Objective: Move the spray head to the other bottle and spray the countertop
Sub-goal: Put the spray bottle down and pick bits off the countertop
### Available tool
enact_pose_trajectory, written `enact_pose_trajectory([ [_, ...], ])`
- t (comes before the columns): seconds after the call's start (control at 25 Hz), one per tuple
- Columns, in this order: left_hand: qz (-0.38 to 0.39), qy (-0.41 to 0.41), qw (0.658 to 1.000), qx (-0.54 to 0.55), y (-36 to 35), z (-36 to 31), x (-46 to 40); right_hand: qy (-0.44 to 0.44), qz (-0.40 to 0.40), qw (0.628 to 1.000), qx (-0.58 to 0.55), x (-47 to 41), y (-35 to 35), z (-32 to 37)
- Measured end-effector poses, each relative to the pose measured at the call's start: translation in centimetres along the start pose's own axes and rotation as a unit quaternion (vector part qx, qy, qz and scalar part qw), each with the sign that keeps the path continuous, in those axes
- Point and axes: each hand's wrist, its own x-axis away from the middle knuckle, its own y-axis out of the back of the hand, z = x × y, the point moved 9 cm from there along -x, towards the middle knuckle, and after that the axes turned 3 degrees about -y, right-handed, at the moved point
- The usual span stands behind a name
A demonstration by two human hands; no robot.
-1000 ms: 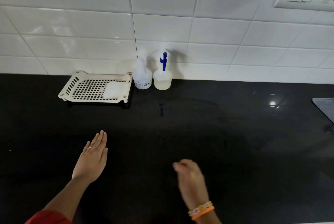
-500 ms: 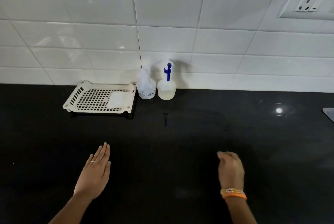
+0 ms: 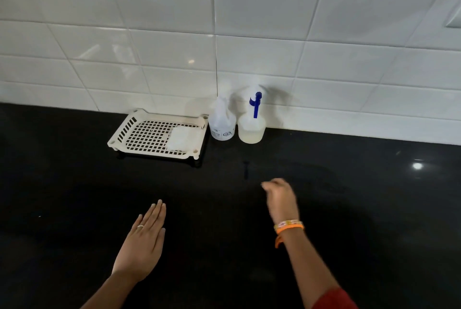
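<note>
Spray bottle (image 3: pixel 251 126), upright at surface's back edge: straight beyond right hand (image 3: pixel 281 199), nearer, fingers loosely curled, empty; left hand (image 3: pixel 142 241) flat

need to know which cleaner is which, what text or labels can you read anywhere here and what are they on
Left bottle: dark print and a small round emblem low on its front, too small and blurred to read.
Right bottle with the blue spray head: no label or print visible.
White perforated tray: no text visible.
Wall tiles and black countertop: no text.
Nothing in this view can be quoted.
</note>
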Motion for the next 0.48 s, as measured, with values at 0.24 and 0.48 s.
enact_pose_trajectory([
  [0.24,0.007,0.001,1.0,0.022,0.3,0.1,-0.2,-0.021,0.054,0.998,-0.011,-3.0,-5.3,6.5],
  [0.48,0.037,-0.026,0.999,0.027,0.1,0.4,-0.5,0.106,0.151,0.983,0.015,-7.6,-8.7,13.0],
])
